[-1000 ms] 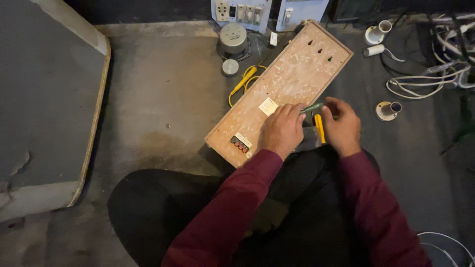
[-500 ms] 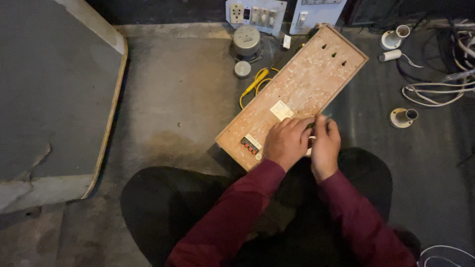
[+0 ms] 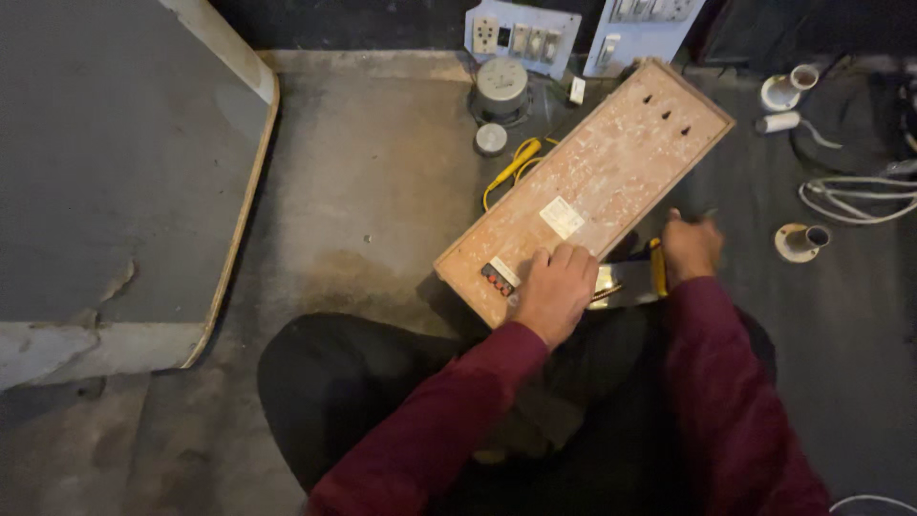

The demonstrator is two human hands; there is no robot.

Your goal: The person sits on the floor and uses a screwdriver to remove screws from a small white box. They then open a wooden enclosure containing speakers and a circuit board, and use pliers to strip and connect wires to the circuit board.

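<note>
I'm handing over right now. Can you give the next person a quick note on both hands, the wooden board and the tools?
Left hand: resting flat on the near end of the wooden board, by its small red switch block.
Right hand: closed beside the board's right edge, above a yellow-handled tool; what its grip holds is hidden.
The board lies diagonally on the floor, with the yellow cable at its left edge.
Done or left: cannot be judged from this view.

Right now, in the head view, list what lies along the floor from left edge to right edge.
Grey slab → round grey disc → yellow cable → long wooden board → right hand → white lamp holder → white coiled cable.
</note>
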